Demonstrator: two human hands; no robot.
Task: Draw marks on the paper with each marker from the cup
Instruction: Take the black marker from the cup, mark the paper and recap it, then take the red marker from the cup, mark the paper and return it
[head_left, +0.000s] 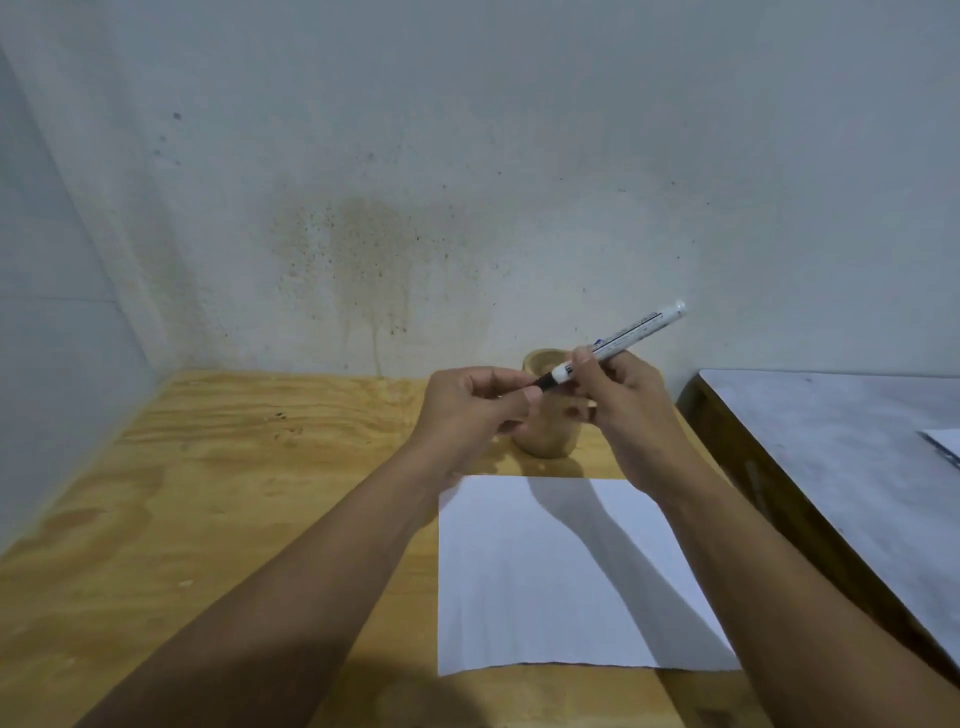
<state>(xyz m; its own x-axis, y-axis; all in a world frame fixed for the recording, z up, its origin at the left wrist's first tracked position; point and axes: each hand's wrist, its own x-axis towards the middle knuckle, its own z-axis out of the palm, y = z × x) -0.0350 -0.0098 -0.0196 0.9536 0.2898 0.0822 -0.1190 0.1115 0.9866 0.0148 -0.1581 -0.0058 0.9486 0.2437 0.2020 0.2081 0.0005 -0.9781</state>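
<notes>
Plywood bench (208, 493) pushed into a corner, stained grey wall (467, 156) behind; a second grey-topped table (831, 441) sits just off the bench's right edge. Both forearms reach forward from the near edge, hands raised above the bench and meeting over its far part. Right hand (623, 400) is curled around a white marker (618, 340), fingers wrapped low on the barrel, wrist bent slightly inward; barrel tilts up and to the right, butt end high. Left hand (470, 405) is closed, thumb and forefinger pinching at the marker's dark tip end; can't tell whether that's a cap or the bare nib. Directly behind and below the hands, a tan cup (545, 436) stands near the bench's far edge, mostly hidden; contents not visible. White paper (545, 582) lies flat on the bench toward the right edge, between cup and near edge, surface blank, arm shadows across it.
</notes>
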